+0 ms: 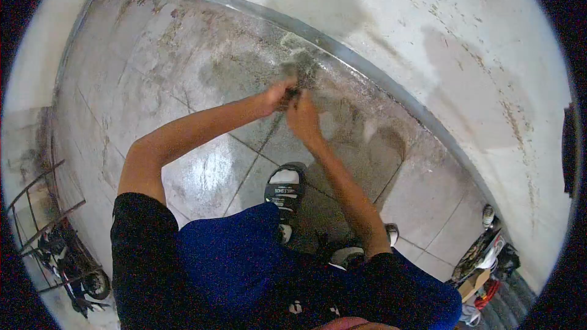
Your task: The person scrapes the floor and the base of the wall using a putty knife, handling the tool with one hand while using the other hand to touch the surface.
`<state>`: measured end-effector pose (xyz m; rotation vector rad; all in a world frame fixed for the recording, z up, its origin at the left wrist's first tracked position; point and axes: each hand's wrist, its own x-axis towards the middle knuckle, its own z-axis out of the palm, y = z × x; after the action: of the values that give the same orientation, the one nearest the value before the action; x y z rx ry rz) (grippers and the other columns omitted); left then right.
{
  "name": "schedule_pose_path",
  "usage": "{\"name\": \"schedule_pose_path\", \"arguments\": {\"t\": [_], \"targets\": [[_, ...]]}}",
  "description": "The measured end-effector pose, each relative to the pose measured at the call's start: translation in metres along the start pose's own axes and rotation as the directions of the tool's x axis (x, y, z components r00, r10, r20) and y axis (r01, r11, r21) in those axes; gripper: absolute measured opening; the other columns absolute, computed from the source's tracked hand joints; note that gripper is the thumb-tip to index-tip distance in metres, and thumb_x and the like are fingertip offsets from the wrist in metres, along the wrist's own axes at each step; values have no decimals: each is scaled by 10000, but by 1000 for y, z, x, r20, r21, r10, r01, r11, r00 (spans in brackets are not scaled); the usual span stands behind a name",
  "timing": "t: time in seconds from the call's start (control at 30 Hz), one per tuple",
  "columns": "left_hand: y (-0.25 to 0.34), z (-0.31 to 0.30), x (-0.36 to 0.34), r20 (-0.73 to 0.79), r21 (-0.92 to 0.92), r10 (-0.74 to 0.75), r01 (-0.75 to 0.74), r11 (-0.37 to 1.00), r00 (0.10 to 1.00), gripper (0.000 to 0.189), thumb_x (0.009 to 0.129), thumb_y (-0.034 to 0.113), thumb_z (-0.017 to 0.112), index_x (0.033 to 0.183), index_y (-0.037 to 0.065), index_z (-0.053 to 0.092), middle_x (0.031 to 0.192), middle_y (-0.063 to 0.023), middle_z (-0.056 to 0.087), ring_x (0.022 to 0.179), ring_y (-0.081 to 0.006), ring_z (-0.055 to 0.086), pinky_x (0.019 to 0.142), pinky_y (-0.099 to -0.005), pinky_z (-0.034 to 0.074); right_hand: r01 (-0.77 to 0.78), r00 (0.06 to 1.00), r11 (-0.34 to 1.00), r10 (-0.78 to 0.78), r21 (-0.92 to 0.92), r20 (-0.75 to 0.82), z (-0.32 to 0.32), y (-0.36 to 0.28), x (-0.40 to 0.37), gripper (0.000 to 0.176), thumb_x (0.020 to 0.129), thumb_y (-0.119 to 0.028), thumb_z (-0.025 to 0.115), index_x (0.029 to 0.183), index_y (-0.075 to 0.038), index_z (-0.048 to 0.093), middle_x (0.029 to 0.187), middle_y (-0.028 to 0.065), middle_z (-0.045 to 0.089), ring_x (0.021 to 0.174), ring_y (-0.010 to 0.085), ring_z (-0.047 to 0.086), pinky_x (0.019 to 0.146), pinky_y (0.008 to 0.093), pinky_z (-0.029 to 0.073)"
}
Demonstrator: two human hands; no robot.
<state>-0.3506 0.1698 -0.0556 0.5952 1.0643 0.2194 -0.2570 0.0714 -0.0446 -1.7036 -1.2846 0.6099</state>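
Observation:
My left hand (276,96) and my right hand (303,116) are close together above the tiled floor (229,168), near the foot of the wall. The fingers of both are closed around a small dark thing (293,94) between them, too blurred and too covered to name. A dark smudged patch of floor (299,64) lies just beyond the hands, beside the grey skirting strip (361,73).
The pale, stained wall (489,73) curves along the far and right sides. My foot in a dark slide sandal (285,195) stands below the hands. A motorbike (70,263) is behind metal bars (43,227) at lower left. Mixed items (483,278) are piled at lower right.

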Motion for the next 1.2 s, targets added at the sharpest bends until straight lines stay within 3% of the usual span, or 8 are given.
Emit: {"name": "schedule_pose_path", "arguments": {"t": [0.1,0.2,0.27,0.37,0.5,0.67,0.97,1.2], "targets": [[3,-8,-16,-17,189,44,-40,981,999,389,881,428,509,934,53,599,717,-79,615,572,-202,576,529,-357,479,-236,956,970,221,59,194,-6,-41,-11,312,865,-133,517,1137,6,455,935,288,607,841,434,606,728,477,475],[25,-18,-42,-30,379,60,-44,924,998,341,898,423,506,887,90,580,636,-30,552,501,-158,519,478,-317,439,-295,925,917,202,270,323,-30,-61,-26,356,873,-177,550,1153,26,466,964,259,620,843,398,628,747,441,489],[30,-21,-45,-97,463,31,18,886,995,298,921,397,493,893,110,566,605,4,503,503,-123,491,452,-291,404,-212,961,951,160,225,226,-37,-47,-44,376,879,-203,565,1162,30,483,968,219,638,836,334,645,747,406,497],[27,-11,-55,-104,312,-127,153,938,987,315,936,406,459,824,117,517,541,34,409,444,-112,425,422,-284,380,-270,950,942,228,199,213,-47,0,-63,382,890,-222,572,1162,39,512,965,172,651,818,249,654,740,360,503],[32,-5,-28,-31,180,-46,51,982,998,336,933,430,449,786,130,483,542,33,393,422,-111,397,407,-289,361,-370,913,907,315,201,259,-88,-8,-53,359,903,-221,565,1134,53,539,936,141,650,780,170,638,713,309,500],[43,-5,23,-65,64,95,-91,994,993,338,906,415,505,736,129,443,532,23,359,400,-116,357,389,-280,327,-424,891,870,350,252,288,-97,-10,-44,349,917,-217,550,1126,63,541,909,125,634,740,154,614,702,291,497],[49,-59,-47,-322,421,41,104,901,946,374,895,470,500,693,158,462,466,42,360,354,-97,339,329,-288,291,-458,881,792,346,403,322,-99,18,-46,342,922,-217,544,1138,48,532,963,118,632,753,160,610,700,281,506],[90,-88,-22,-198,641,45,95,762,979,365,899,451,481,673,167,443,491,46,363,365,-97,336,339,-286,308,-556,826,752,452,355,337,-116,17,-38,360,915,-222,552,1171,31,530,985,100,638,737,165,620,690,285,489]]}}
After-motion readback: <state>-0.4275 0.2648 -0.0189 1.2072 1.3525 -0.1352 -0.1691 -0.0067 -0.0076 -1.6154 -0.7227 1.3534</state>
